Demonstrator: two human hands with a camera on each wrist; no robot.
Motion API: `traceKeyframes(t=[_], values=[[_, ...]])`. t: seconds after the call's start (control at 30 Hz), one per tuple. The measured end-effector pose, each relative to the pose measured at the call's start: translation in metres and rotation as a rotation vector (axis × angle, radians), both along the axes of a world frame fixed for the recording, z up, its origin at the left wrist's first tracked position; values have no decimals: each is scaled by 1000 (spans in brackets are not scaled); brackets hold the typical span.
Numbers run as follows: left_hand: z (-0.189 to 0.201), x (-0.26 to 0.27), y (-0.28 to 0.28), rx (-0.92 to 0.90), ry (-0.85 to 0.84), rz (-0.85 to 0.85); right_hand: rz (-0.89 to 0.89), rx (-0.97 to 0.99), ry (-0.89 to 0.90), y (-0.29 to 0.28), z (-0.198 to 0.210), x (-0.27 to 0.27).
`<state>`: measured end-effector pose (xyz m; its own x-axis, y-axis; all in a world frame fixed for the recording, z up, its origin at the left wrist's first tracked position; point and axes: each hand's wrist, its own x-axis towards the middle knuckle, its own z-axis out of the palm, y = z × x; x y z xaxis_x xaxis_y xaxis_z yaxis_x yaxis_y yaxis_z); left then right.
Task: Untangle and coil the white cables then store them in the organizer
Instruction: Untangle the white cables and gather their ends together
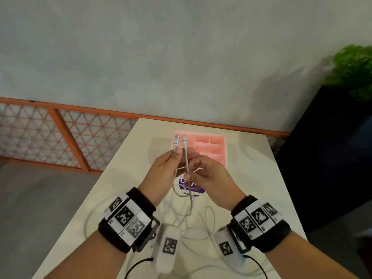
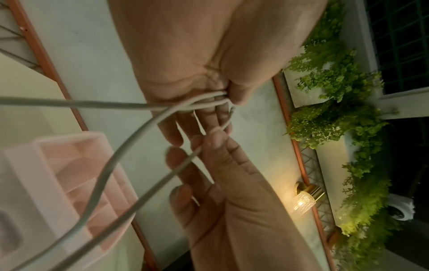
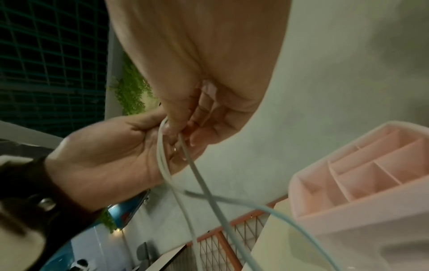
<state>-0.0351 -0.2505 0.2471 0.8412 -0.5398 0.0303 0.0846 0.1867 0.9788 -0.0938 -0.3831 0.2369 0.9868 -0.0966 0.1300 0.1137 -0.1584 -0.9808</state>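
Left hand pinches the white cables just below their two plug ends, which stand upright side by side above both hands. Right hand pinches one strand lower down, close beside the left. Remaining cable hangs beneath the hands in loose, crossed loops on the worktop (tangle not yet resolved). Pink organizer sits on the worktop just beyond the hands.

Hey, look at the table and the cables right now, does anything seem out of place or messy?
Yes. A loose tangle of white cables sprawls over the table below both hands, loops crossing. A purple packet lies under them, unrelated to the cables. The pink organizer sits square, its visible compartments empty.
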Motion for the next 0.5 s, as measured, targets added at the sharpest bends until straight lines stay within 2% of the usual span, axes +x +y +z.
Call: traceKeyframes(t=[0.13,0.23,0.33,0.5], values=[[5,-2,1,-54,2,19,6,-63,5,5,-8,-3],[16,5,8,-106,-31,77,115,-240,42,2,-28,-3],[32,16,25,-134,-80,174,153,-485,147,-14,-62,2],[50,34,59,-206,-128,347,53,-672,404,-60,-109,3]])
